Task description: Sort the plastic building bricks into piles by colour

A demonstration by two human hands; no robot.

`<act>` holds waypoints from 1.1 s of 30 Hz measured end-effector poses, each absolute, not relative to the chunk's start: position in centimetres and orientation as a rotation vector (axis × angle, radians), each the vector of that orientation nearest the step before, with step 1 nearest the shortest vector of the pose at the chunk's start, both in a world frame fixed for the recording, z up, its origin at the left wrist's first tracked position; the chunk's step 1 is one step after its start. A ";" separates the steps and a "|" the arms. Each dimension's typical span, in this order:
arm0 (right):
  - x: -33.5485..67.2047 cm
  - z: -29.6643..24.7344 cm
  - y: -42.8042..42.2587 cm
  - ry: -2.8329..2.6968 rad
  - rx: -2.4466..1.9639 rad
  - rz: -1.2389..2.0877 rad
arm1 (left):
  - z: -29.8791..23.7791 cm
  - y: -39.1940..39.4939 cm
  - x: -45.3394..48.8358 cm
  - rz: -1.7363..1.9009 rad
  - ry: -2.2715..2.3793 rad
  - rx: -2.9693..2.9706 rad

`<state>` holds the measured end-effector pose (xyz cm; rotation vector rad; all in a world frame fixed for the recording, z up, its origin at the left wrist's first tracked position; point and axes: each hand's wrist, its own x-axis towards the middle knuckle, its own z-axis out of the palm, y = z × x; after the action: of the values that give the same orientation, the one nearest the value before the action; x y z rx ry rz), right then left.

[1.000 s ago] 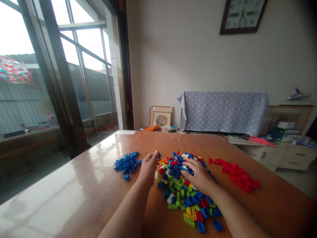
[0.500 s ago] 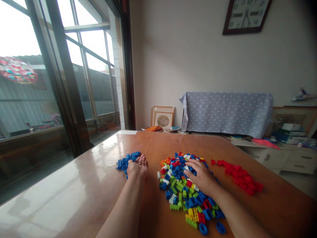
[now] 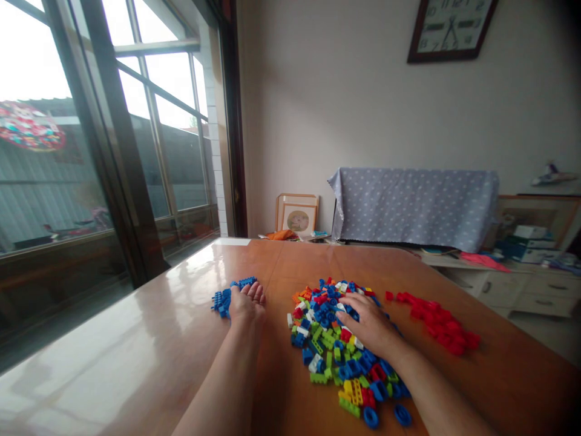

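A mixed pile of coloured bricks (image 3: 338, 339) lies in the middle of the wooden table (image 3: 181, 339). A small heap of blue bricks (image 3: 224, 298) sits to its left, and a row of red bricks (image 3: 436, 321) to its right. My left hand (image 3: 247, 303) rests on the right side of the blue heap, rolled partly palm up, with loosely curled fingers and nothing visible in them. My right hand (image 3: 370, 324) lies palm down on the mixed pile, its fingers stretched over blue bricks near the pile's far side.
A large window (image 3: 91, 151) runs along the left of the table. Beyond the far edge stand a picture frame (image 3: 296, 215), a piece of furniture under a dotted cloth (image 3: 413, 206) and a low cabinet with drawers (image 3: 521, 290). A clock (image 3: 447, 27) hangs on the wall.
My left hand moved left from the mixed pile, where it pinched a blue brick, to the blue heap and turned palm up. My right hand stayed on the mixed pile.
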<state>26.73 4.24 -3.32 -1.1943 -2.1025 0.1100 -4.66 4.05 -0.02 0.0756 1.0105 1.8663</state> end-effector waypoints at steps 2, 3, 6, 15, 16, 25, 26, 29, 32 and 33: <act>26.8 -3.4 4.3 -2.099 -1.211 0.103 | 0.2 4.0 -4.0 1.853 1.048 0.154; 26.8 -3.4 4.4 -2.097 -1.219 0.102 | 0.3 3.8 -3.5 1.838 1.063 0.197; 26.8 -3.4 4.5 -2.091 -1.228 0.100 | 0.4 3.2 -1.6 1.738 1.143 0.463; 26.4 -2.8 4.0 -2.067 -1.168 0.111 | -1.6 2.2 0.3 1.364 1.428 1.335; 26.4 -2.7 3.9 -2.065 -1.159 0.117 | -1.6 2.2 0.2 1.363 1.452 1.372; 25.3 0.3 1.9 -1.897 -1.043 0.339 | 1.5 0.6 3.4 1.357 1.067 1.410; 25.1 0.6 1.4 -1.909 -1.024 0.436 | 1.7 0.2 4.0 1.352 0.992 1.371; 24.1 1.4 -0.1 -1.964 -0.938 0.708 | 1.9 -0.6 5.5 1.300 0.834 1.286; 23.4 1.4 -0.7 -1.901 -0.874 0.894 | 1.8 -1.0 6.2 1.255 0.772 1.245; 23.4 1.3 -0.5 -1.844 -0.869 0.957 | 1.8 -1.1 6.3 1.253 0.773 1.243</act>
<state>23.37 -0.54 1.30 -0.8693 -1.8440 0.9571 6.27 -1.06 1.85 1.2426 0.7733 1.2530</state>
